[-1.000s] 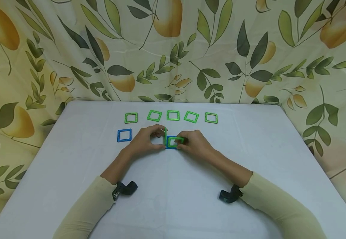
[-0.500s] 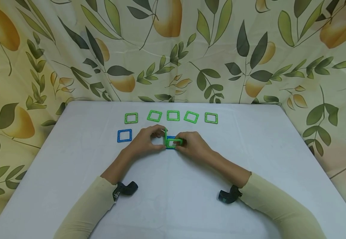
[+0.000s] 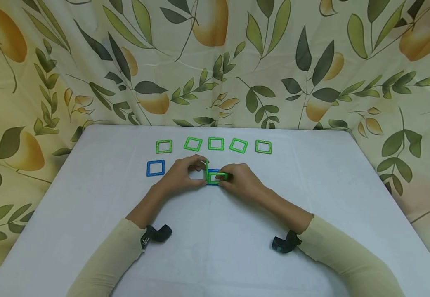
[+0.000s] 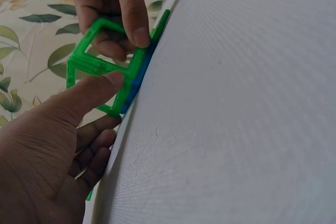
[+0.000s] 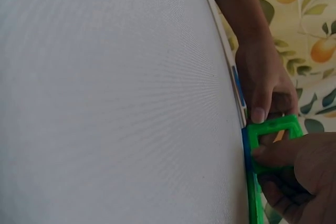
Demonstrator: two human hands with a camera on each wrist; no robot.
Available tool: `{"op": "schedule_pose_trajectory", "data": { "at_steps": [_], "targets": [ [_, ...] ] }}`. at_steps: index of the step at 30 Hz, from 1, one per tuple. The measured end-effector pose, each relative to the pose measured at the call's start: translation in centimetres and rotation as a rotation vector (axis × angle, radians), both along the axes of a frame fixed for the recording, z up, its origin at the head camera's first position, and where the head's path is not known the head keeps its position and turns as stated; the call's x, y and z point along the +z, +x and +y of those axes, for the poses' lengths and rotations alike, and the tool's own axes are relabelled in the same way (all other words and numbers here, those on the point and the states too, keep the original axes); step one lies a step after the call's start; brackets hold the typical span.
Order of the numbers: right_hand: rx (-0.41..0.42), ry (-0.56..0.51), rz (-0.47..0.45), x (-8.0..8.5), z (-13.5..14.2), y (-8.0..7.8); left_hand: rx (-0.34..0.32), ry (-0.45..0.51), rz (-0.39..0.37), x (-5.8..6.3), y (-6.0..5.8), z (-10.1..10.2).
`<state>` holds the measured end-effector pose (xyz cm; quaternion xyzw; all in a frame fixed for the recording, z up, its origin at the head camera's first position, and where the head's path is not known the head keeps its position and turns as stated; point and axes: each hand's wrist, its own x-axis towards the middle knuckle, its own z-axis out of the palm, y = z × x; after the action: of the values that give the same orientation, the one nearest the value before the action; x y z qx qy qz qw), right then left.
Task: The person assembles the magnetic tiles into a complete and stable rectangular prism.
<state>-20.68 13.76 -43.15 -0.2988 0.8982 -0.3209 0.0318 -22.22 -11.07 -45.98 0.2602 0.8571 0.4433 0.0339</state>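
A blue square frame tile (image 3: 213, 170) lies flat on the white table between the hands. My left hand (image 3: 181, 173) holds a green square frame tile (image 3: 206, 170) upright along the blue tile's left side, thumb low and fingers behind. A second green frame tile (image 3: 209, 178) stands at the blue tile's front, pinched at its right side by my right hand (image 3: 242, 178). In the left wrist view the two green tiles meet at a corner, beside the left thumb (image 4: 112, 78). The right wrist view shows the right thumb (image 5: 268, 154) across the front green tile (image 5: 273, 125).
Several green frame tiles lie in a row along the back of the table, one of them a green tile (image 3: 216, 143) in the middle. Another blue frame tile (image 3: 155, 168) lies left of the left hand. A leaf-and-fruit patterned cloth (image 3: 215, 90) hangs behind the table.
The right hand has brought its green tile slightly left and toward the front, up against the left green tile. During the last half second the hands have stayed nearly still.
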Motion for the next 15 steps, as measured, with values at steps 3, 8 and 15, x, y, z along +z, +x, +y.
{"op": "schedule_pose_trajectory", "data": {
  "at_steps": [3,8,15],
  "targets": [
    [-0.001,0.000,-0.007,-0.05,-0.01,-0.02,0.006,-0.001,-0.004,-0.04,0.01,0.01],
    [-0.008,-0.003,-0.015,-0.03,0.17,-0.01,0.002,0.006,-0.008,-0.08,0.05,0.02],
    [-0.002,-0.006,-0.003,-0.08,0.55,0.01,0.001,0.002,-0.008,-0.13,-0.07,-0.01]
  ]
}}
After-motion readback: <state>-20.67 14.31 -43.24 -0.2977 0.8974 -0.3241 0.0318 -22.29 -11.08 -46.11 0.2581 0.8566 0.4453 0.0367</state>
